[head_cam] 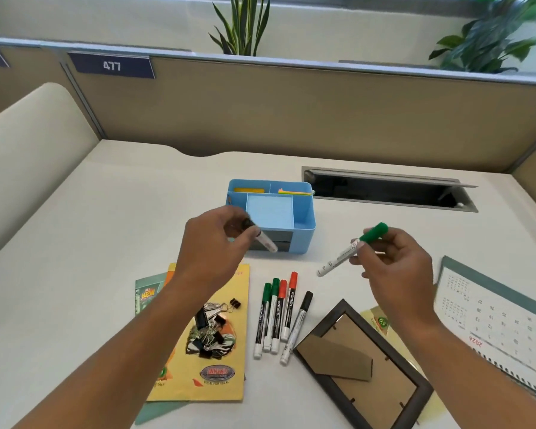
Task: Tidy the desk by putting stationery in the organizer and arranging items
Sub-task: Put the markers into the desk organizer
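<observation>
White desk (75, 243), cubicle. Left hand (211, 243) grips black marker (262, 239), right hand (393, 264) green marker (350, 250); next, drop both upright into organizer (304, 239).

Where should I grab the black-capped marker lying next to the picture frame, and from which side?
Take the black-capped marker by its white mid-barrel, pinching across it from above. It lies flat and tilted, cap away from you. Its lower end almost touches the picture frame, and the red-capped marker lies close on its left, so the upper barrel probably offers more finger room.
</observation>
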Available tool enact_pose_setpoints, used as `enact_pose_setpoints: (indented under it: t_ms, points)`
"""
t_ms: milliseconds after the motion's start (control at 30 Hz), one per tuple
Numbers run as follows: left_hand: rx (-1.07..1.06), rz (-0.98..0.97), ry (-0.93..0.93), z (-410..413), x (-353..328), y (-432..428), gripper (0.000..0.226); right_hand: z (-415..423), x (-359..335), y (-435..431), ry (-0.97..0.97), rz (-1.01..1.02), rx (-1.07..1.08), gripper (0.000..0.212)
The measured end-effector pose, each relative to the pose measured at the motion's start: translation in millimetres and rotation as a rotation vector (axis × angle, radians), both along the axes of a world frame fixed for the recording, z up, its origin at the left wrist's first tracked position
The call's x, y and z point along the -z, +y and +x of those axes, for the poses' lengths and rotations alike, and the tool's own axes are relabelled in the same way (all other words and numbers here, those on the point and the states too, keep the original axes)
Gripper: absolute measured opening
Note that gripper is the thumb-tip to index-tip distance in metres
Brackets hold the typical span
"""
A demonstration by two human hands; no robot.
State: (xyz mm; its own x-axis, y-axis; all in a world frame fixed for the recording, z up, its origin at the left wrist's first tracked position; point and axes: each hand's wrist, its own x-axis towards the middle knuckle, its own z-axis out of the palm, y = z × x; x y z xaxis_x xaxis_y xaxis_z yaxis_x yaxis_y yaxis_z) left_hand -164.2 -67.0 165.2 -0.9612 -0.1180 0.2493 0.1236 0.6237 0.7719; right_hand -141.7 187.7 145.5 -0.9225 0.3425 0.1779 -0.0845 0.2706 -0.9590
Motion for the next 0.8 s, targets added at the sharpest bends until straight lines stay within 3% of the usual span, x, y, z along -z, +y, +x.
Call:
enact_pose_setpoints:
  t_ms: [133,367,800]
  points:
    - [0.079,0.032,0.149,-20,-8,27,0.025,-36,-7,-5,0.068,0.119,-0.072,0.020]
    - [0.128,-0.125,0.255,-58,2,64,0.027,-78,-1,-9,0.142,0.259,-0.144,0.021]
    - [0.220,-0.469,-0.034,-96,47,80,0.032,-117,55,-14,-0.062,0.517,-0.281,0.021]
